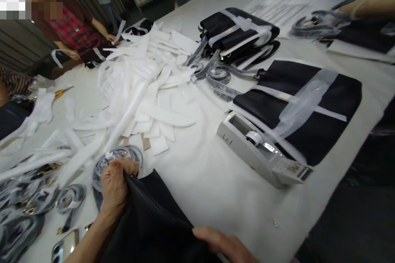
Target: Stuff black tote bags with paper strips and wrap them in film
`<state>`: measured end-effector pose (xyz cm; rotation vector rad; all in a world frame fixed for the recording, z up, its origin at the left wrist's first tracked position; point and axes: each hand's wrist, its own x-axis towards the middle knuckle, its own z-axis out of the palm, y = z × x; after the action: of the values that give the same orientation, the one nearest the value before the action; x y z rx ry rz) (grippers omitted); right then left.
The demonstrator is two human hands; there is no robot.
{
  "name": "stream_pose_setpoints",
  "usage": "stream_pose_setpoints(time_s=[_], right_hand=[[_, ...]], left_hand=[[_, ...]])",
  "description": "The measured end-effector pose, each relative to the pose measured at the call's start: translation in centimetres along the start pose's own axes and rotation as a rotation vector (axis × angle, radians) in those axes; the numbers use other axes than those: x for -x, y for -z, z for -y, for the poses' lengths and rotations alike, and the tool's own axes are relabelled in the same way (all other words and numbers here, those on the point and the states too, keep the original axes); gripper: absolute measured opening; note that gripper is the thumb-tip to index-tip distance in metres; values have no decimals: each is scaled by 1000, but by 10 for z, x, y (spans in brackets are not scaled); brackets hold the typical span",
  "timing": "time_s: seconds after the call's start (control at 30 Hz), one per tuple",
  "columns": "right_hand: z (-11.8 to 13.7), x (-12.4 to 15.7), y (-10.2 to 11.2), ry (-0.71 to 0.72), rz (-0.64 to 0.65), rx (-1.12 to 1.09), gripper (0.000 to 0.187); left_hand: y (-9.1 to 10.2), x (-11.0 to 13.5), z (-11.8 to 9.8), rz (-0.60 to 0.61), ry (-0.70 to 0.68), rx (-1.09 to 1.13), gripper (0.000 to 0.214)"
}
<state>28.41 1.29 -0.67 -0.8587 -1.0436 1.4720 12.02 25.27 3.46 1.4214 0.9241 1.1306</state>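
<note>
A black leather-like bag (154,222) fills the near edge of the view, its upper edge parted. My left hand (115,183) is closed on the bag's left corner. At the right end of that edge, my right hand (224,244) grips the bag with its fingers; its lower part is cut off by the frame. Just behind my left hand lies a coiled strap (134,154) in clear wrapping. To the right stands a grey tape dispenser (247,148) with a roll in it, against a black bag (333,131) wrapped with white foam strips.
White foam pieces (148,86) heap across the table's middle. Wrapped straps (40,193) and a phone (66,246) lie at the left. Stacked black bags (237,28) sit farther back, near scissors (63,92) on the far left. Other people work at the left (80,28) and upper right.
</note>
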Motion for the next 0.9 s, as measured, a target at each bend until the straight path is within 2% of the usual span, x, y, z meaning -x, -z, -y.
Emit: stream_pose_setpoints(time_s=[0.1, 0.13, 0.17, 0.2, 0.27, 0.3, 0.37, 0.4, 0.43, 0.5, 0.57, 0.63, 0.7, 0.83, 0.9], right_hand=[[1, -21, 7, -239, -335, -203, 66], [-2, -32, 8, -308, -413, -189, 63], [-6, -45, 8, -373, -432, -155, 58], [-11, -58, 6, -442, -380, -132, 54], [-20, -79, 0, -602, -191, -157, 52], [-23, -86, -5, -667, -117, -201, 52], [-27, -94, -12, -722, -68, -310, 50], [-28, -96, -15, -701, -79, -350, 47], [-28, -96, -15, -648, -95, -358, 45], [-30, -98, -13, -514, -137, -292, 40], [-33, -100, -6, -397, -194, -177, 34], [-34, -103, 1, -340, -243, -70, 29], [-33, -104, 7, -332, -278, 125, 28], [-27, -106, 19, -294, -262, 800, 31], [-26, -107, 24, -296, -234, 944, 32]], left_hand=[[-9, 3, -14, 35, 35, 89, 62], [-11, 5, -18, 38, 31, 89, 62], [-13, 7, -20, 43, 20, 89, 61], [-13, 8, -22, 54, 8, 87, 61], [-11, 8, -24, 84, -24, 64, 60], [-9, 5, -26, 100, -66, 7, 59], [-4, -2, -31, 178, -239, -245, 52], [-3, -6, -34, 266, -353, -418, 46], [-5, -10, -39, 402, -463, -591, 43], [-15, -12, -50, 814, -569, -853, 56], [-31, -10, -59, 1221, -525, -956, 58], [-46, -3, -64, 1452, -451, -973, 46], [-52, 8, -66, 1522, -426, -958, 36], [-46, 31, -63, 1565, -455, -1010, 26], [-44, 34, -60, 1567, -446, -1060, 24]])
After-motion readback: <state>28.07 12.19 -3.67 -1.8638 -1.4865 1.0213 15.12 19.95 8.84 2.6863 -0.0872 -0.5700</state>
